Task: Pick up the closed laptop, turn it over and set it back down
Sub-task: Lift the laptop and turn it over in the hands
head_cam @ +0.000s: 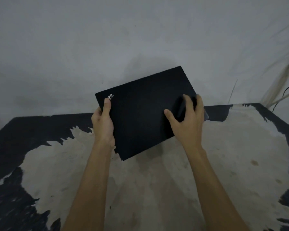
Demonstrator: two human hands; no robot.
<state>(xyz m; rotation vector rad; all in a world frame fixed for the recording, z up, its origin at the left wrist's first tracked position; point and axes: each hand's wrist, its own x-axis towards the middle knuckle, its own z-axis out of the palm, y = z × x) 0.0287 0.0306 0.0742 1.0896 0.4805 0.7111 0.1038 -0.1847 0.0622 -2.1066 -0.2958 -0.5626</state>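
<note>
While laptop [145, 112] held tilted above worktop [240, 155], lid side up; left hand [103, 124] clamps edge; right hand [187, 120] spread, wrapping far edge; pickup done; flip, set-down left.

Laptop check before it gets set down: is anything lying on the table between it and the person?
Nothing lies there. In the head view the table below the laptop is bare worn surface; only the forearms cross above it.
</note>
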